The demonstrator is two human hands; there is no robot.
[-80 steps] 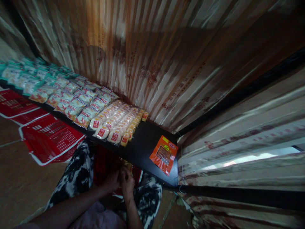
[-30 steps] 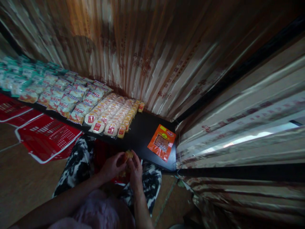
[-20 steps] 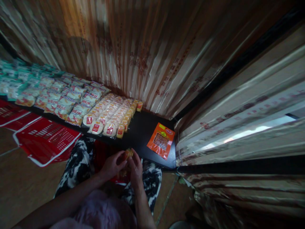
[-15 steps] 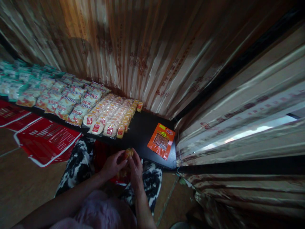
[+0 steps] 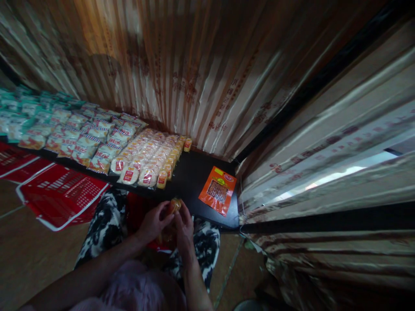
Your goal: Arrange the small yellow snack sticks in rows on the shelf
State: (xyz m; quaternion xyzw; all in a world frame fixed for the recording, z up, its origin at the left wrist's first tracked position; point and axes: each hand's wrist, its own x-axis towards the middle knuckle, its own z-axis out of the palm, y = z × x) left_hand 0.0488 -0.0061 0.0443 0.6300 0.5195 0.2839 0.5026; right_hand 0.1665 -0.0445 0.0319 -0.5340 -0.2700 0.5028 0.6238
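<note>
Between my two hands, above my lap, is a small yellow wrapped snack cake [image 5: 175,204]. My left hand [image 5: 158,219] pinches it from the left, and my right hand [image 5: 184,221] closes round its right side. More yellow packs show dimly in a red basket [image 5: 134,211] between my knees, partly hidden by my hands. On the black shelf [image 5: 191,172] just ahead, matching small yellow packs [image 5: 162,179] stand in a row. Beside that row lie round white wrapped crackers [image 5: 148,177] with red labels.
An orange snack pouch [image 5: 218,190] lies flat near the shelf's right end. White snack bags [image 5: 103,156] and teal bags [image 5: 19,123] fill the left. Red baskets [image 5: 61,192] stand on the floor at left. Pleated curtains [image 5: 194,86] hang behind and to the right.
The view has shifted slightly, so the shelf goods sit a little further left. Both hands stay together, and the yellow snack cake is turned a little between my fingers.
</note>
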